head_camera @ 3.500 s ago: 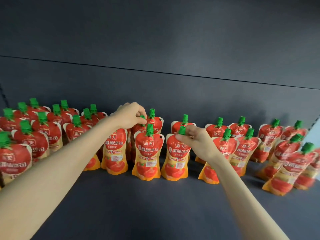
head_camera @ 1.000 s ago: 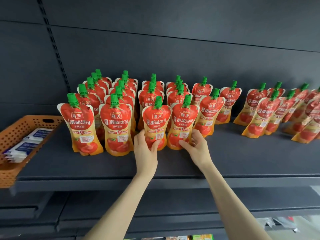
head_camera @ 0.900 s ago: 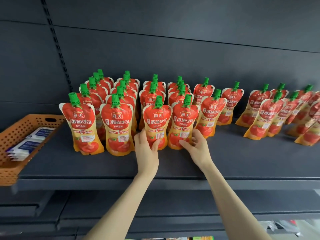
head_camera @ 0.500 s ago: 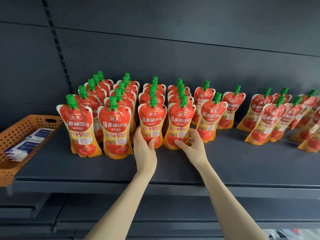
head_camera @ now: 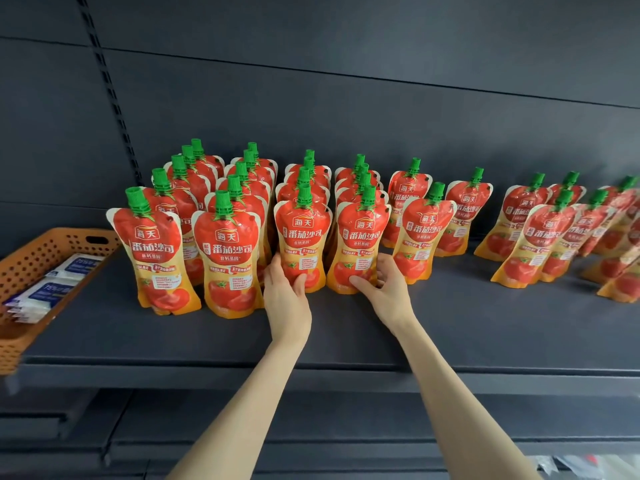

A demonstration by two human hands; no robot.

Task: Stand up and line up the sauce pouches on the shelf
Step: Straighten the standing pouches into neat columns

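Note:
Red and orange sauce pouches with green caps stand in several rows on the dark shelf (head_camera: 346, 334). My left hand (head_camera: 285, 296) grips the lower part of the third front pouch (head_camera: 302, 233). My right hand (head_camera: 384, 289) grips the lower part of the fourth front pouch (head_camera: 362, 237). Both pouches stand upright, side by side. Two front pouches (head_camera: 227, 258) to their left stand closer to the shelf edge. To the right, a pouch (head_camera: 424, 233) stands just beside my right hand, and looser leaning pouches (head_camera: 540, 240) trail off toward the right edge.
An orange perforated basket (head_camera: 38, 251) with white and blue packets sits at the left end of the shelf. The shelf's front edge runs below my wrists. A slotted upright (head_camera: 114, 109) runs up the dark back wall. A lower shelf shows beneath.
I moved back from the shelf and my hands dropped from the caps to the pouch bases. In the last second both held pouches slid back a little, behind the two left front pouches.

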